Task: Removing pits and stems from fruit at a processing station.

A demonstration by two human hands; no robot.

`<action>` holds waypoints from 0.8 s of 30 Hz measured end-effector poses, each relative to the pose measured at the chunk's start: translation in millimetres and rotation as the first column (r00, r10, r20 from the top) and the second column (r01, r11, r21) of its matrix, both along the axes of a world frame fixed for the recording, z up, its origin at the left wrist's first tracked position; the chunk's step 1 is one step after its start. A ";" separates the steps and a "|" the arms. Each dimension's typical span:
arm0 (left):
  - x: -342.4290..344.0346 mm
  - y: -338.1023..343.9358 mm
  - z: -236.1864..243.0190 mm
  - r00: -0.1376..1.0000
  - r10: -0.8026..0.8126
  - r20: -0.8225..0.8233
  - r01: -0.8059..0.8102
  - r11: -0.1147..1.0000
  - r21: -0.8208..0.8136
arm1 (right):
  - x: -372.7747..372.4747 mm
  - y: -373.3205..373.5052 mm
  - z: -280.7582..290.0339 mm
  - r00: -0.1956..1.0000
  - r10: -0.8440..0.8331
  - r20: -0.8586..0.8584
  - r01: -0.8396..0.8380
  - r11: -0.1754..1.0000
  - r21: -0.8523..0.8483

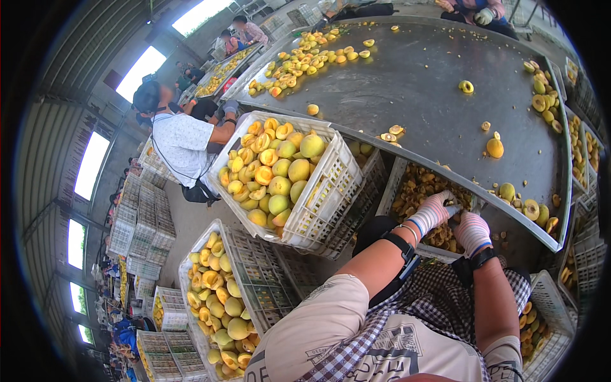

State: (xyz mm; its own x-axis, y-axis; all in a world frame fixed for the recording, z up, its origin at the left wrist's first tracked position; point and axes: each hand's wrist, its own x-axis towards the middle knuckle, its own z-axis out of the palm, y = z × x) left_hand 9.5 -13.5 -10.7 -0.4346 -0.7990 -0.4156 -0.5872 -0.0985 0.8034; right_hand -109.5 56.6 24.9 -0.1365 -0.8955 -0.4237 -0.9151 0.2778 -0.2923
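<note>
We are holding our left hand [433,211] and right hand [472,233] curled close together over peach scraps [411,190] in a scrap crate [390,186], presumably set beneath the steel table [414,76] for catching debris; whether they are pinching anything, we cannot tell. Leftward, a white crate [326,197] is holding halved peaches [264,174].

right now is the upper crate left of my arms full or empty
Full: yellow fruit fills the white crate to its rim.
</note>
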 end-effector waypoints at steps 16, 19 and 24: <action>8.9 2.3 -13.3 0.993 -0.043 -0.114 0.001 0.939 -0.344 | 0.2 -1.4 -6.2 1.000 -0.008 -0.019 0.009 0.998 0.060; 9.3 15.8 21.4 0.996 -0.085 -0.010 0.065 0.824 -0.563 | -0.9 1.9 -5.4 0.999 -0.018 0.029 0.018 1.000 -0.014; 12.2 22.2 39.4 0.997 -0.047 -0.057 -0.014 0.638 -0.770 | 4.5 1.7 -9.3 0.995 0.083 0.052 -0.082 0.996 -0.025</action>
State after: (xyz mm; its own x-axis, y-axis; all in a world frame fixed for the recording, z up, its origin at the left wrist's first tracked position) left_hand 21.7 8.7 28.6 -0.4526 -0.8088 0.3755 -0.5257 0.5822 0.6203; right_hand -105.0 58.4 15.5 -0.0402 -0.9122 -0.4077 -0.9177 0.1951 -0.3460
